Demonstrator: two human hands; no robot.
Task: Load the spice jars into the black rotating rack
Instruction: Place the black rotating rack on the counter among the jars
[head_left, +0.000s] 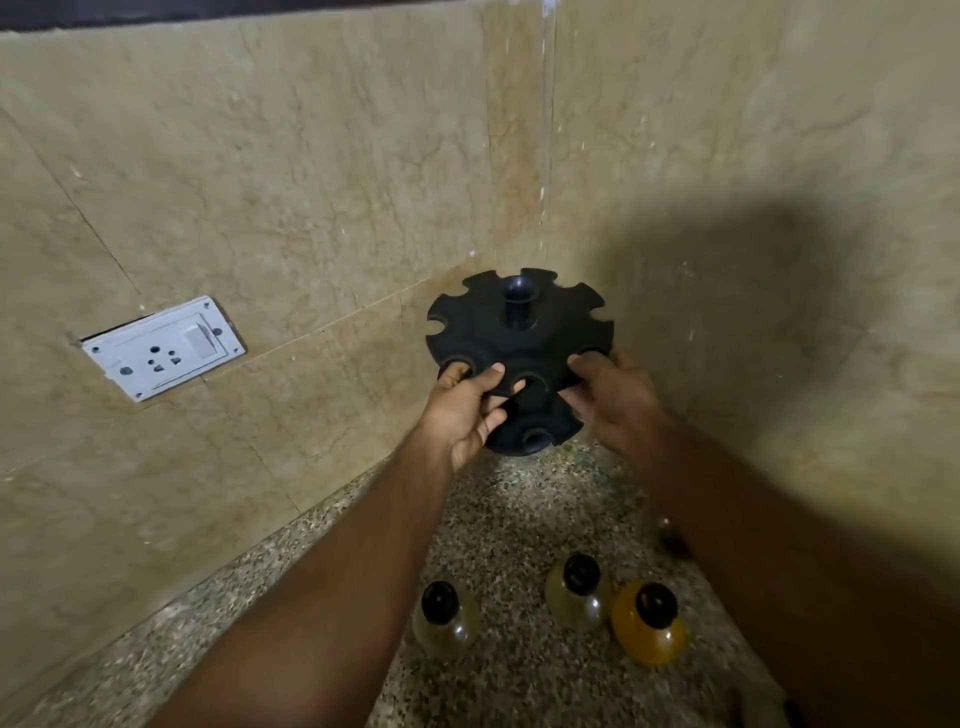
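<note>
No jar had gone into the black rotating rack (563, 332) yet. Every slot that showed in its notched upper disc and in the smaller tier below was bare, so by my reading the loading had not begun and all of it was left. The rack stood in the corner of the speckled counter (519, 525), just right of the frame's centre; whether its base rested on the stone or was lifted off it I could not tell. The left hand (467, 410) gripped the upper disc's rim at seven o'clock, thumb on top and fingers curled beneath. The right hand (615, 397) gripped the rim at four o'clock, fingers hooked over the edge. Counted: one rack, two hands and three black-capped jars standing on the counter at six o'clock from the rack, well apart from it. These were a clear jar (444, 616), a pale jar (576, 590) and, just beside that one, an orange jar (649, 626). A blurred dark shape (670, 538) at five o'clock might have been a fourth; I could not tell. One socket plate (163, 348) sat on the wall at nine o'clock.
</note>
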